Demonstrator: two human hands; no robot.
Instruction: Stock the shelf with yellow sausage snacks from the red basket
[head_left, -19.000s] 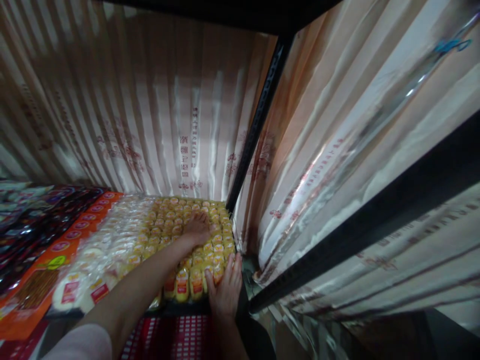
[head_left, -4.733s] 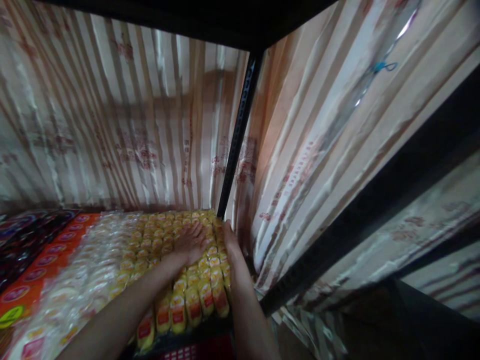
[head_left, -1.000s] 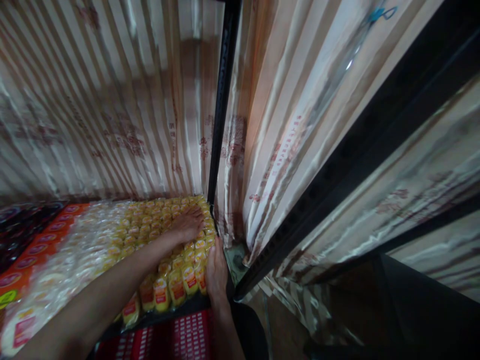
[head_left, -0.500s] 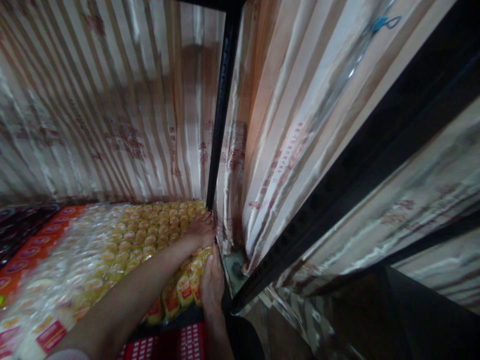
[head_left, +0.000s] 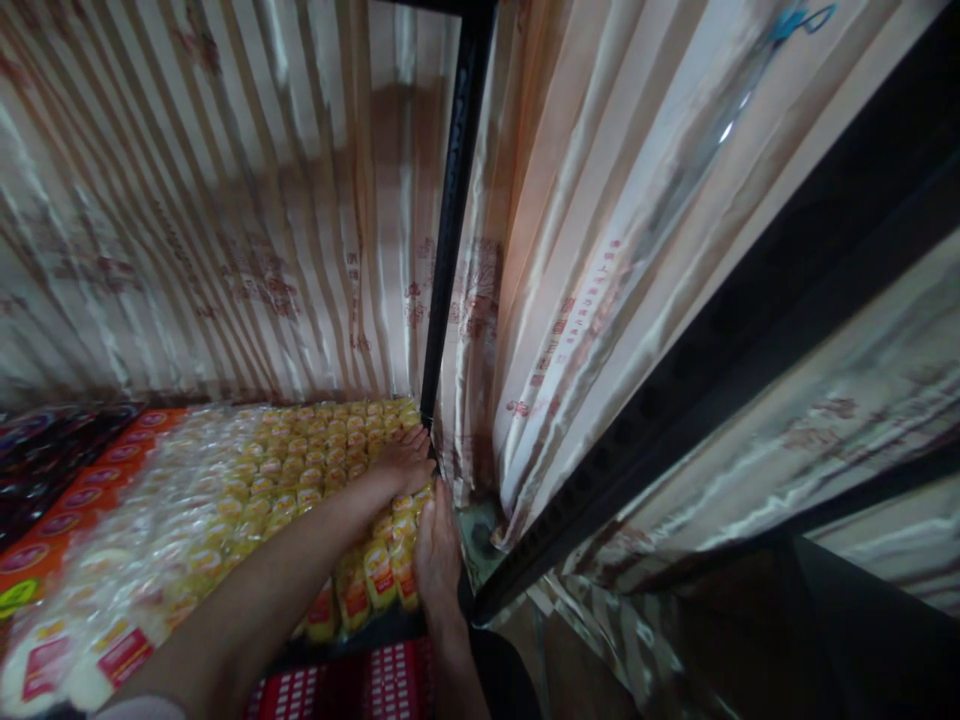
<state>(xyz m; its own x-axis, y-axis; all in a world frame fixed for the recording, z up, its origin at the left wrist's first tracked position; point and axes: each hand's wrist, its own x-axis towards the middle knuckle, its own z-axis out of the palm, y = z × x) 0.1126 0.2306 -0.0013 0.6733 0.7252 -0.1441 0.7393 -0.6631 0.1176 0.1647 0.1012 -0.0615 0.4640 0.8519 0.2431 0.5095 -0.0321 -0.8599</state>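
Note:
Rows of small yellow wrapped packs (head_left: 379, 572) with red labels stand close together on a shelf. My left hand (head_left: 407, 462) lies flat on top of the packs at their far right corner, fingers stretched toward the black post. Along the right side of the rows, my right hand (head_left: 437, 545) rests upright with its palm against the end packs and its fingers straight. Neither hand is gripping a pack. Clear-wrapped white packs (head_left: 124, 585) with red labels adjoin the yellow ones on the left.
A black slotted post (head_left: 450, 200) rises at the far corner, before a pleated curtain (head_left: 300, 250). Another dark bar (head_left: 675, 380) slants across the right. Orange packs (head_left: 94, 490) and dark packs (head_left: 52, 475) lie far left. A red basket (head_left: 394, 680) sits below the shelf edge.
The view has shifted slightly, so everything appears a little further right. Both hands keep nearly the same places against the yellow packs.

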